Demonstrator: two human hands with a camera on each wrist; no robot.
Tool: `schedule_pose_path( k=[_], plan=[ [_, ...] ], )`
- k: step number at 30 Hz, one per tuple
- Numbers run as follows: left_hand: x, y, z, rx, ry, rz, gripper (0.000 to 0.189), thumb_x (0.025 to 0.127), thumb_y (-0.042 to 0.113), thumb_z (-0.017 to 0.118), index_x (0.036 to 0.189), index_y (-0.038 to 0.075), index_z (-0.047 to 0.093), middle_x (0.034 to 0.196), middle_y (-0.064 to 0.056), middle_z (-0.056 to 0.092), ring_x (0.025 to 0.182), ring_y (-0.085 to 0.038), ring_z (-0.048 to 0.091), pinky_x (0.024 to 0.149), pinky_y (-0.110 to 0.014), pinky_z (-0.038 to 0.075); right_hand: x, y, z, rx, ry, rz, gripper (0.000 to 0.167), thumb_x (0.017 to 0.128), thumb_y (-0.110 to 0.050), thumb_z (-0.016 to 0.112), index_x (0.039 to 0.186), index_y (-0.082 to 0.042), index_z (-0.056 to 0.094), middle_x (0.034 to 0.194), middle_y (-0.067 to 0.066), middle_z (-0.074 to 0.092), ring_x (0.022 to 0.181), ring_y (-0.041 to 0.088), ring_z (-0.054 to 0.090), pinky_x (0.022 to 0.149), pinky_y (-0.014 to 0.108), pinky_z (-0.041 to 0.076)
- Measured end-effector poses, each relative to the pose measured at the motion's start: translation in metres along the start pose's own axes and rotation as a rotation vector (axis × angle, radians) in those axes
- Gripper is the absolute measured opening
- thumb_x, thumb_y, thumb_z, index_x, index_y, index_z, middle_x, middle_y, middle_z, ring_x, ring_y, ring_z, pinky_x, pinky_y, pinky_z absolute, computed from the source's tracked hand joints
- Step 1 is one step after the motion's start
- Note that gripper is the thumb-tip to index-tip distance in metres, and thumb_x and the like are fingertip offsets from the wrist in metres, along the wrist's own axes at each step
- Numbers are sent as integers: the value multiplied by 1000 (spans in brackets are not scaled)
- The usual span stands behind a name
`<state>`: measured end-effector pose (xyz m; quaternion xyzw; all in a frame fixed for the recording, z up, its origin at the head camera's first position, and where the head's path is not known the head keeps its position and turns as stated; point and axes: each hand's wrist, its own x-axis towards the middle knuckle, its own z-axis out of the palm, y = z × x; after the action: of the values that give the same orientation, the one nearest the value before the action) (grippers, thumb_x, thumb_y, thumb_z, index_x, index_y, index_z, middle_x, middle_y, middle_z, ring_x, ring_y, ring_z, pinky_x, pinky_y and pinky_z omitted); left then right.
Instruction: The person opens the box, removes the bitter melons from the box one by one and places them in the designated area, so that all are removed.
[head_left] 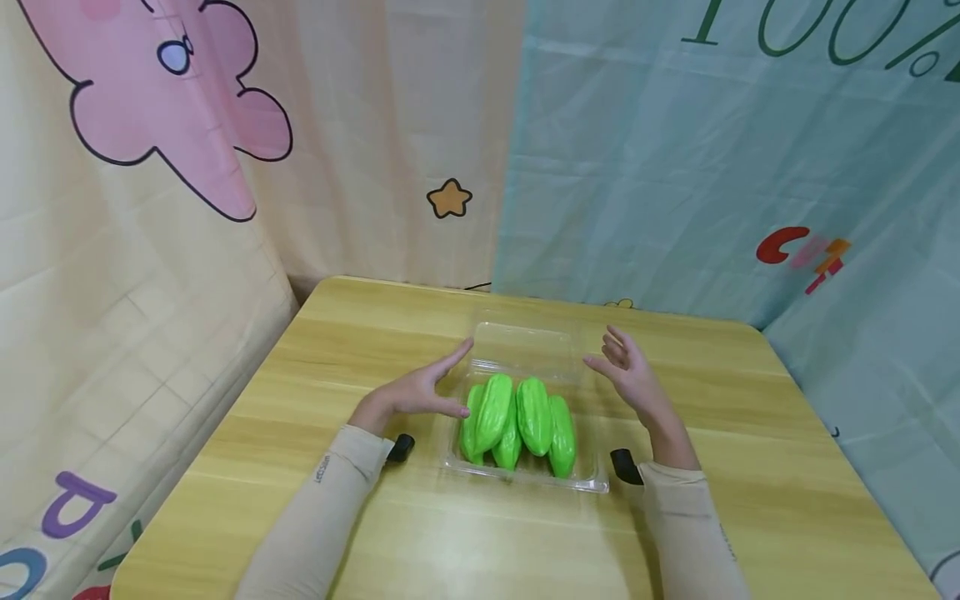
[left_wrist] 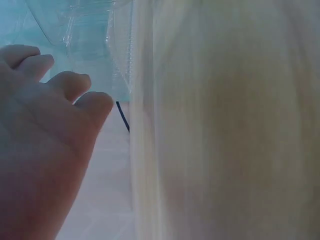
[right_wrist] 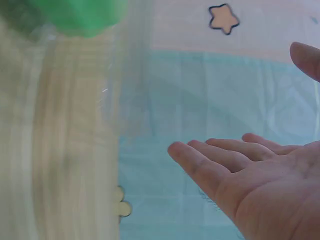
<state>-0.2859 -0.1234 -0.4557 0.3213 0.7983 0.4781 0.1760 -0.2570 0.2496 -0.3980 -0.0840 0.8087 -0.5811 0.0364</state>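
Five glossy bright-green ridged oblong fruits (head_left: 534, 417) lay inside a clear plastic box (head_left: 525, 481) on the pale wood-grain desk (head_left: 262, 400); filling looked done, but its clear hinged lid (head_left: 525, 340) was not yet closed. The left hand (head_left: 416, 390) and right hand (head_left: 630, 371) held nothing, thumbs apart from fingers, flanking the box. Printed fabric curtains (head_left: 637, 175) hung behind, seemingly obstructing nothing.

Pale yellow wood-grain table (head_left: 300, 392), grain running roughly left to right, both far corners curving off round. One clear plastic container (head_left: 588, 467) is sitting directly on the tabletop, well in from left and right edges. Lid (head_left: 522, 343) is standing open on the far-edge side. Light is glaring softly off the surface on the container's near side.
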Motion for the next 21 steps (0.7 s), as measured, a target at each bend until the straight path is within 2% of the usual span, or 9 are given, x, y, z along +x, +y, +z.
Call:
schedule_pose_path(
  k=[3,7,11,16,21],
  plan=[
    [-2,3,1,35,-59,8,126,77,36,88,161,37,-6,166,12,-12,152,-24,-3,119,-54,10,-4,-10,4,-18,-22,-5,89,99,-30,67,163,-10,8,165,20,14,150,37,18,117,58,22],
    [-5,8,0,89,-148,36,138,72,27,93,161,24,-13,166,0,-21,151,-28,-10,119,-54,8,-8,-22,14,-57,-76,6,94,95,-32,72,162,-11,9,165,21,16,149,38,21,115,59,26],
    [-7,11,0,133,-221,28,143,70,28,94,159,17,-18,163,-9,-29,149,-34,-15,118,-57,9,-12,-27,24,-121,-153,43,104,89,-35,79,163,-13,9,164,22,16,149,39,20,112,61,30],
    [-9,16,1,169,-262,-19,148,67,31,95,158,17,-21,161,-8,-33,149,-33,-16,119,-54,10,-18,-31,37,-174,-244,69,110,83,-34,85,162,-11,11,164,22,17,149,41,20,111,60,32],
    [-10,26,1,240,-293,-58,154,64,37,97,157,13,-23,162,-9,-32,149,-30,-19,119,-54,8,-21,-33,50,-252,-278,83,116,77,-36,89,161,-5,14,159,27,26,145,43,27,109,58,37]
  ],
)
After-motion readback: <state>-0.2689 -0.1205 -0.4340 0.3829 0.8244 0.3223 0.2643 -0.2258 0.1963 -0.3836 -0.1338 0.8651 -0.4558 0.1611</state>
